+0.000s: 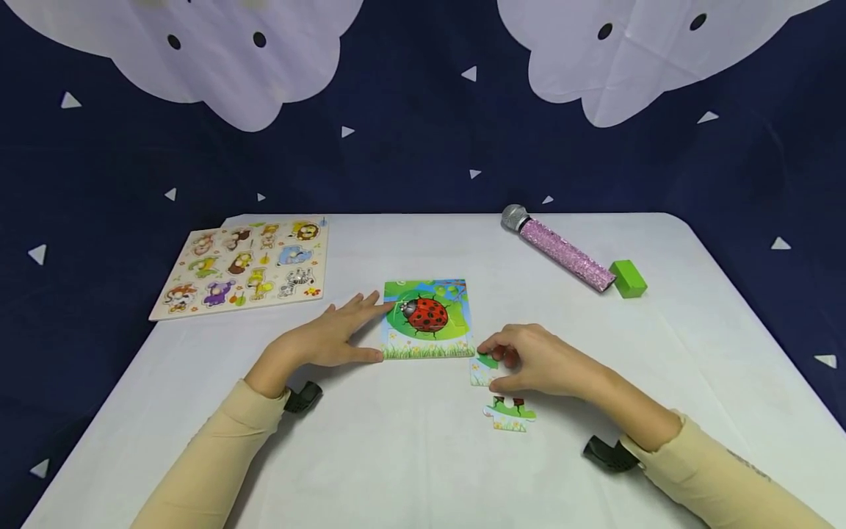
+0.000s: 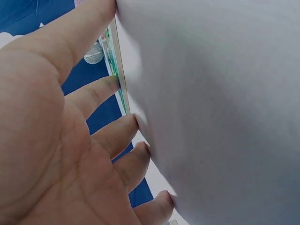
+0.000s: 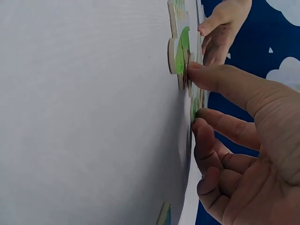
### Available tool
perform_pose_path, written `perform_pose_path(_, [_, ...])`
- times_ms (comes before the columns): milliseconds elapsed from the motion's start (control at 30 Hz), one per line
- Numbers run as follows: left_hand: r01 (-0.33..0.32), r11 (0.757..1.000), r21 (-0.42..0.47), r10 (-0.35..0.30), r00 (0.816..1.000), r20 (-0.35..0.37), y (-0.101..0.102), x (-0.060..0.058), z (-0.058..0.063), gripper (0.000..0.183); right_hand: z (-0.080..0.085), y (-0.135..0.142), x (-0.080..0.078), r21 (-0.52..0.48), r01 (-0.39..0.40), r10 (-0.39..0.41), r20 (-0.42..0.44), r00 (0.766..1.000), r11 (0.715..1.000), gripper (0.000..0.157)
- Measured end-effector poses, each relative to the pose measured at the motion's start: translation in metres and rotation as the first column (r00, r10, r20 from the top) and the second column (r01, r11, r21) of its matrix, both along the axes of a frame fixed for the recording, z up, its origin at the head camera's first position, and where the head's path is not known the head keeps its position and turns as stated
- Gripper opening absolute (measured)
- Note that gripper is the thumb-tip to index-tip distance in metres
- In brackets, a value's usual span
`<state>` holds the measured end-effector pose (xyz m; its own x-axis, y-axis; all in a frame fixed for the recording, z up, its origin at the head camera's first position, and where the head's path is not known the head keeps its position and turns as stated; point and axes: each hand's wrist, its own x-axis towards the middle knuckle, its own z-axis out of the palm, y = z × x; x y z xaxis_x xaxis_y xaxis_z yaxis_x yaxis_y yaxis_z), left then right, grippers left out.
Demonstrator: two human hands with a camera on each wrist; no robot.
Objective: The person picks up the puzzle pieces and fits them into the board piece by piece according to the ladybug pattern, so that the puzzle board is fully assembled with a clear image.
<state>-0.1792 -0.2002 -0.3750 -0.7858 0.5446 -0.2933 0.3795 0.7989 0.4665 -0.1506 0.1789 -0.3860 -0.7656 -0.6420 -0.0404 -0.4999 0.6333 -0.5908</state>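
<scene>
A square ladybug puzzle board (image 1: pixel 428 317) lies flat on the table. My left hand (image 1: pixel 337 334) rests at its left side with fingers spread, index fingertip and thumb right at the edge. In the left wrist view the fingertips of that hand (image 2: pixel 89 122) press down on the white surface. At the board's lower right corner, my right hand (image 1: pixel 538 360) pinches a small puzzle piece (image 1: pixel 481 373) with grass and a green patch between thumb and fingers. Just below lies another puzzle piece (image 1: pixel 510 417), with dark red bits and grass, also visible in the right wrist view.
A wooden animal peg puzzle (image 1: pixel 247 268) lies at the back left. Toward the back right are a pink glittery microphone (image 1: pixel 565 251) and a green block (image 1: pixel 628 279) at its end. A dark blue cloth with clouds hangs behind the white table (image 1: pixel 370 455).
</scene>
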Motion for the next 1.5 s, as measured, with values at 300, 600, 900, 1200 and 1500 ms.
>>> perform_pose_path(300, [0.007, 1.0, -0.002, -0.007, 1.0, -0.007, -0.001, -0.001, -0.003, 0.089, -0.002, -0.001, 0.0, 0.02, 0.012, -0.012, -0.015, 1.0, 1.0, 0.051])
perform_pose_path(600, [0.002, 1.0, 0.001, -0.002, 1.0, -0.004, -0.001, 0.0, -0.002, 0.088, -0.003, -0.001, -0.001, -0.007, 0.013, -0.013, -0.064, 0.998, 1.0, 0.05])
perform_pose_path(900, [0.001, 1.0, -0.004, -0.001, 1.0, -0.004, -0.001, 0.0, -0.003, 0.089, -0.001, -0.001, -0.001, -0.026, 0.011, -0.012, -0.049, 0.999, 1.0, 0.05])
perform_pose_path(1200, [0.005, 1.0, -0.004, -0.005, 1.0, -0.008, 0.0, 0.0, -0.004, 0.089, 0.008, -0.014, -0.007, -0.019, -0.009, 0.008, -0.067, 0.998, 1.0, 0.05])
perform_pose_path(1500, [0.006, 1.0, -0.015, -0.006, 1.0, -0.018, 0.0, 0.0, -0.003, 0.089, 0.02, -0.039, -0.02, 0.004, -0.033, 0.033, -0.079, 0.996, 0.999, 0.051])
